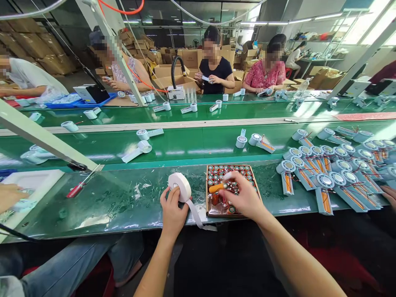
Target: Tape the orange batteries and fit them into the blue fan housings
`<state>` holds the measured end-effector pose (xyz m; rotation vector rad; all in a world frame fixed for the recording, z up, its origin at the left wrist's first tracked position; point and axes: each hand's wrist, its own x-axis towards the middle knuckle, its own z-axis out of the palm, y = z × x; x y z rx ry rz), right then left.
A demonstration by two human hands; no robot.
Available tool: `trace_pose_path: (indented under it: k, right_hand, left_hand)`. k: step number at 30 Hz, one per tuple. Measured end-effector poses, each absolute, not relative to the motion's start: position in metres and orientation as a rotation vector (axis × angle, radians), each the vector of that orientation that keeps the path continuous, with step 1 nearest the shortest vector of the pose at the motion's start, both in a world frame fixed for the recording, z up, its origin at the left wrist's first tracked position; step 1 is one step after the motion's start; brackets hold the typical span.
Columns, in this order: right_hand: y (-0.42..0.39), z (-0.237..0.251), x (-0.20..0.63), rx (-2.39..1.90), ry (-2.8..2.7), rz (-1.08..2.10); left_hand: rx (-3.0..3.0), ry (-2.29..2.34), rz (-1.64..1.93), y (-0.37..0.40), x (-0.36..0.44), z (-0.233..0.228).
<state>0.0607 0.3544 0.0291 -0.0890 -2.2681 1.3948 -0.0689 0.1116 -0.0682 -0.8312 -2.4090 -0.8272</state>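
Observation:
My left hand (174, 212) grips a roll of white tape (185, 186) standing on edge on the bench. A loose strip of the tape (196, 216) hangs from it towards the bench's front edge. Over a shallow cardboard box (208, 206) my right hand (244, 196) pinches one end of an orange battery cell (217, 188) between thumb and fingers. Something white is at my right fingertips, too small to name. Rows of batteries (213, 172) with pale round ends fill the box, and red wires lie among them. My right hand covers part of the box.
Many pale-blue fan-like units (324, 180) with orange cells in their handles crowd the right side. A red-handled screwdriver (77, 188) and a white tray (52, 179) are at left, beside a neighbour's hand (10, 196). Beyond runs a green conveyor belt (192, 142); co-workers sit across it.

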Motion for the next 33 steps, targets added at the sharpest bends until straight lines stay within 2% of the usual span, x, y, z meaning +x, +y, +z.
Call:
trace_pose_path:
  k: [2,4,9,15,19,23,29,33]
  right_hand:
    - [0.369,0.034,0.073,-0.169,-1.875,1.68]
    - [0.38,0.038,0.087,-0.231,-1.585,1.836]
    - [0.378,0.036,0.131,-0.274,-1.406,2.039]
    - [0.363,0.035,0.17,-0.306,-1.787,1.894]
    - [0.358,0.028,0.176,-0.395,-2.063,1.703]
    - [0.349,0.01,0.178,-0.452,-2.099,1.604]
    - [0.349,-0.003,0.174,-0.483,-1.797,2.019]
    - [0.334,0.0,0.156,-0.555,-1.18,1.957]
  left_hand:
    - [-0.854,-2.381,-0.809,0.112,-0.07,-0.067]
    - [-0.892,-2.325,-0.788,0.112,-0.065,-0.06]
    - [-1.182,-2.212,-0.731,0.114,-0.013,-0.016]
    - [-1.615,-2.17,-0.5,0.129,0.019,0.013]
    - [-1.627,-2.193,-0.421,0.138,0.024,0.01]
    - [-1.591,-2.235,-0.405,0.146,0.036,0.011]
    - [-1.546,-2.253,-0.458,0.158,0.049,0.01]
    - [-1.416,-2.22,-0.642,0.173,0.063,0.005]
